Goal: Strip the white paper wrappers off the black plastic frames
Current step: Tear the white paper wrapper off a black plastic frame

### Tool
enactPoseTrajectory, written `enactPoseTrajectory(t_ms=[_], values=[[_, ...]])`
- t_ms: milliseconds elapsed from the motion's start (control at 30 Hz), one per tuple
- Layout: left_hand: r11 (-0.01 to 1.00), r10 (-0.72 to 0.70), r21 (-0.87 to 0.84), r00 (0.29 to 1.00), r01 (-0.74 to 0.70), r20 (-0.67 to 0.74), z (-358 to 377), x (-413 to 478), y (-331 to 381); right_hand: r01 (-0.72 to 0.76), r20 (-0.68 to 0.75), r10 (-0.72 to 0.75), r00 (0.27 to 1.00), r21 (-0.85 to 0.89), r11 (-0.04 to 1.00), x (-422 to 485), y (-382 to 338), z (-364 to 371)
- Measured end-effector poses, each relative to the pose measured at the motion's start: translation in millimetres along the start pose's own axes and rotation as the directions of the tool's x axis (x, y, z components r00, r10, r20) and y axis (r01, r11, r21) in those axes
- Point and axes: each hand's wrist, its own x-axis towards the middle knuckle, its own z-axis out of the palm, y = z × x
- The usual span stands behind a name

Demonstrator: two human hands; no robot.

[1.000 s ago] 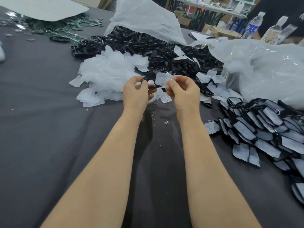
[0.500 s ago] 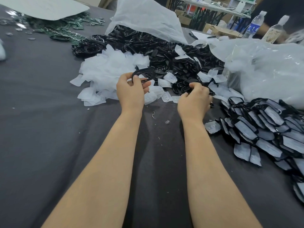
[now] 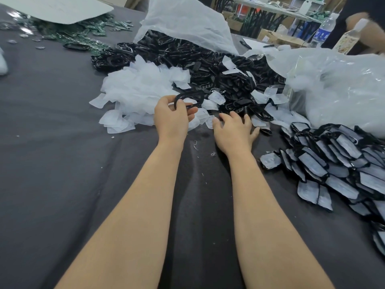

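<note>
A bare black frame (image 3: pixel 190 94) is pinched in the left hand (image 3: pixel 170 116), near the middle. The right hand (image 3: pixel 234 132) is flat and open, holding nothing. Best to drop the frame on the black pile (image 3: pixel 187 55) at 12 o'clock, then take a wrapped one from the heap (image 3: pixel 333 161) at 3 o'clock. The table (image 3: pixel 52 142) is grey; a bottle (image 3: pixel 324 30) stands at 1 o'clock.

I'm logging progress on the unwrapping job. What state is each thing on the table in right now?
left hand: grips the black frame.
black frame: bare, no wrapper, held off the table.
right hand: fingers spread, holding nothing.
loose wrappers: stripped off, heaped.
bare frames pile: unwrapped, spilling from the white bag.
white bag: open.
wrapped frames: wrappers on, heaped at the right.
</note>
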Motion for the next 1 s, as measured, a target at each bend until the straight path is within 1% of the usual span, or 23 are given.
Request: enactPoseTrajectory(t_ms=[67, 100, 200, 267, 300, 367, 400, 467, 533, 633, 733, 867, 933, 1000], values=[[1.000, 0.001, 0.007, 1.000, -0.001, 0.004, 0, 0, -1, 0.000, 0.002, 0.000, 1.000, 0.000, 1.000, 1, 0, 0], [1.000, -0.001, 0.011, 1.000, 0.000, 0.006, 0, 1, -1, -0.008, -0.030, 0.009, 1.000, 0.041, 0.999, 1, 0, -1], [1.000, -0.002, 0.016, 1.000, 0.002, 0.008, 0, 2, -2, -0.042, -0.197, 0.085, 0.977, 0.212, 0.976, 1, 0, -6], [1.000, -0.003, 0.019, 1.000, 0.002, 0.008, 0, 2, -2, -0.026, -0.265, 0.116, 0.957, 0.322, 0.946, -1, 0, -8], [1.000, -0.004, 0.020, 1.000, 0.004, 0.007, 0, 2, -2, 0.006, -0.293, 0.129, 0.948, 0.419, 0.908, -1, 0, -9], [1.000, -0.007, 0.018, 1.000, 0.007, 0.007, 0, 2, -2, 0.093, -0.335, 0.175, 0.926, 0.652, 0.753, -1, -1, -12], [1.000, -0.007, 0.017, 1.000, 0.007, 0.009, 0, 3, -2, 0.119, -0.331, 0.201, 0.922, 0.736, 0.667, -1, -2, -13], [1.000, -0.004, 0.021, 1.000, 0.004, 0.022, 0, 2, -2, 0.124, -0.270, 0.214, 0.939, 0.844, 0.522, -2, -4, -15], [0.999, 0.003, 0.036, 0.999, -0.004, 0.040, 1, 1, -3, 0.112, -0.209, 0.175, 0.962, 0.888, 0.446, -2, -7, -14], [0.998, 0.021, 0.064, 0.998, -0.024, 0.059, 2, 0, -3, 0.116, -0.171, 0.102, 0.980, 0.905, 0.409, -3, -12, -14], [0.997, 0.037, 0.070, 0.997, -0.041, 0.062, 2, 0, -3, 0.129, -0.174, 0.076, 0.982, 0.906, 0.403, -4, -13, -14], [0.990, 0.087, 0.108, 0.993, -0.094, 0.075, 3, -1, -4, 0.136, -0.187, 0.087, 0.979, 0.904, 0.406, -5, -15, -13], [0.988, 0.101, 0.110, 0.991, -0.110, 0.083, 4, -1, -4, 0.135, -0.189, 0.090, 0.978, 0.899, 0.417, -6, -17, -13], [0.988, 0.106, 0.104, 0.991, -0.114, 0.083, 4, -1, -5, 0.122, -0.172, 0.088, 0.981, 0.905, 0.406, -6, -18, -13]])
